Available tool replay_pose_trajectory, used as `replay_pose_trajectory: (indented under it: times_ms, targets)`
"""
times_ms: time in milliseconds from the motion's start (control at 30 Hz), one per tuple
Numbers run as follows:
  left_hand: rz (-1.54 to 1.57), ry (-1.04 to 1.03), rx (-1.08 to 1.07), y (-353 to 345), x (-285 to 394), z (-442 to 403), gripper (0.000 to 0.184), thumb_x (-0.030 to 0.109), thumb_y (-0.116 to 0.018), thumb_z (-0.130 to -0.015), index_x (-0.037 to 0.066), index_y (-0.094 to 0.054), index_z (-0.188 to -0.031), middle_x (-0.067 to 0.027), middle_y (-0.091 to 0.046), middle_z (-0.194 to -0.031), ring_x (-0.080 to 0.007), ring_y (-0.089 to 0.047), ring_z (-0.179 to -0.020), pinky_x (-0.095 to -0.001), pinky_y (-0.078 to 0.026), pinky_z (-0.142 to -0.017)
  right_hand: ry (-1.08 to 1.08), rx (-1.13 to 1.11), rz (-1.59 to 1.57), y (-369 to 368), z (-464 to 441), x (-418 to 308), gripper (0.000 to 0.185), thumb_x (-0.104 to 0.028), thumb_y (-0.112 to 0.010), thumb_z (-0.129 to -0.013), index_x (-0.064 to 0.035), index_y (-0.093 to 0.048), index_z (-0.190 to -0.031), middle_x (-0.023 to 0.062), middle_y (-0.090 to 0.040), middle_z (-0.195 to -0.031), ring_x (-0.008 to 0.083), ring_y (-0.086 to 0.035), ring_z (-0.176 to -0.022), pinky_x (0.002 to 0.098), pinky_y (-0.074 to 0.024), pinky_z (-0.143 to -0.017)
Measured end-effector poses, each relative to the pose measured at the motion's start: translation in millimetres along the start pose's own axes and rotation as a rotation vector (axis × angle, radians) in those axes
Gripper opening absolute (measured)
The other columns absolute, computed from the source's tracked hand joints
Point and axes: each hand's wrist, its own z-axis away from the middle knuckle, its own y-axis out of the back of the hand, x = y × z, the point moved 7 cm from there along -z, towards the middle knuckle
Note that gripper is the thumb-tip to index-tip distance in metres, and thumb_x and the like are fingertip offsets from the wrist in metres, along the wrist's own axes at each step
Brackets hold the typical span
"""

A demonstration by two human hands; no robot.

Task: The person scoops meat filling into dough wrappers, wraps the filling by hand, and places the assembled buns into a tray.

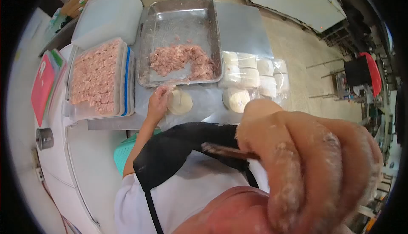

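My right hand (310,161) is raised close to the camera and fills the lower right. Its curled fingers are dusted with white and grip a thin flat stick (229,150) with residue on its tip. Lower down at the table, my left hand (159,101) has its fingers bent together at the left edge of a round dough wrapper (180,102); what lies between the fingertips is too small to make out. Just beyond it stands a metal tray (178,21) with ground meat (182,59) in its near half. A stack of round wrappers (236,99) sits right of the single one.
Bagged wrapper stacks (248,70) lie at the table's right. On the left, a plastic container (97,79) holds portioned ground meat, with a blue-edged lid (128,81) beside it. A translucent white bin (108,15) stands behind. A metal cup (44,138) is at far left.
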Motion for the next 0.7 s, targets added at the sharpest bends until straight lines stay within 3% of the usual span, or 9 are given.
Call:
replay_pose_trajectory:
  times_ms: [133,200,333,367,400,433,500,600,700]
  targets:
    - [0.135,0.003,0.082,-2,-6,-1,0.018,0.014,-0.051,-0.093,0.003,-0.059,-0.105,-0.0049,-0.060,-0.096,-0.0140,-0.056,-0.088,-0.0263,-0.043,-0.078,0.116,-0.059,-0.106,41,-9,-22,0.022,-0.018,-0.063,-0.087,-0.0074,-0.051,-0.102,0.0018,-0.056,-0.077,0.0185,-0.057,-0.055,0.0304,-0.0496,-0.055]
    - [0.199,0.103,0.074,-6,-5,1,0.020,0.015,-0.050,-0.094,0.003,-0.058,-0.108,-0.0035,-0.059,-0.098,-0.0136,-0.056,-0.090,-0.0263,-0.044,-0.079,-0.165,-0.036,0.119,83,-13,-17,0.021,-0.028,-0.054,-0.093,-0.0131,-0.052,-0.108,0.0004,-0.054,-0.078,0.0129,-0.048,-0.054,0.0256,-0.0411,-0.050]
    - [0.909,0.319,0.219,-24,-19,13,0.023,0.015,-0.047,-0.096,0.002,-0.054,-0.113,-0.0040,-0.059,-0.103,-0.0144,-0.056,-0.092,-0.0288,-0.046,-0.081,-0.823,0.133,0.685,209,24,38,0.030,-0.034,-0.050,-0.096,-0.0145,-0.052,-0.118,0.0014,-0.052,-0.073,0.0093,-0.043,-0.054,0.0225,-0.0331,-0.043]
    - [1.001,0.369,0.241,-26,-9,13,0.023,0.014,-0.046,-0.097,0.001,-0.054,-0.114,-0.0042,-0.059,-0.104,-0.0150,-0.057,-0.093,-0.0301,-0.047,-0.081,-1.107,0.039,0.921,245,38,49,0.030,-0.032,-0.050,-0.096,-0.0132,-0.051,-0.119,0.0021,-0.051,-0.070,0.0105,-0.047,-0.057,0.0240,-0.0368,-0.045]
    - [1.093,0.412,0.264,-26,-5,13,0.023,0.014,-0.045,-0.097,0.001,-0.053,-0.114,-0.0045,-0.059,-0.106,-0.0157,-0.057,-0.094,-0.0313,-0.047,-0.082,-1.152,-0.232,1.199,271,54,58,0.030,-0.029,-0.051,-0.095,-0.0107,-0.052,-0.118,0.0058,-0.055,-0.071,0.0153,-0.053,-0.061,0.0279,-0.0413,-0.050]
    - [1.049,0.390,0.250,-26,-8,13,0.022,0.015,-0.045,-0.097,0.001,-0.054,-0.112,-0.0057,-0.059,-0.106,-0.0168,-0.058,-0.094,-0.0320,-0.047,-0.081,-1.167,-0.520,1.469,293,70,66,0.029,-0.027,-0.052,-0.094,-0.0082,-0.052,-0.116,0.0096,-0.058,-0.072,0.0202,-0.060,-0.066,0.0319,-0.0457,-0.055]
    - [0.960,0.348,0.219,-26,-9,11,0.020,0.016,-0.045,-0.097,0.001,-0.055,-0.107,-0.0082,-0.061,-0.105,-0.0189,-0.059,-0.095,-0.0335,-0.047,-0.080,-1.084,-0.873,1.549,303,79,75,0.029,-0.026,-0.054,-0.091,-0.0053,-0.057,-0.112,0.0154,-0.062,-0.078,0.0264,-0.063,-0.072,0.0360,-0.0480,-0.063]
    - [-0.392,0.033,0.122,-7,26,9,0.021,0.019,-0.046,-0.096,0.001,-0.055,-0.102,-0.0116,-0.063,-0.099,-0.0208,-0.060,-0.094,-0.0347,-0.046,-0.080,-1.161,-1.137,1.692,315,75,85,0.024,-0.023,-0.058,-0.087,-0.0029,-0.064,-0.098,0.0204,-0.064,-0.083,0.0328,-0.064,-0.078,0.0406,-0.0498,-0.067]
    - [-0.214,0.082,0.160,8,19,5,0.025,0.024,-0.049,-0.096,0.000,-0.055,-0.100,-0.0138,-0.063,-0.094,-0.0208,-0.060,-0.094,-0.0350,-0.046,-0.079,-1.188,-1.323,1.977,306,73,97,0.015,-0.015,-0.059,-0.078,-0.0029,-0.068,-0.080,0.0189,-0.065,-0.075,0.0337,-0.066,-0.074,0.0419,-0.0517,-0.061]
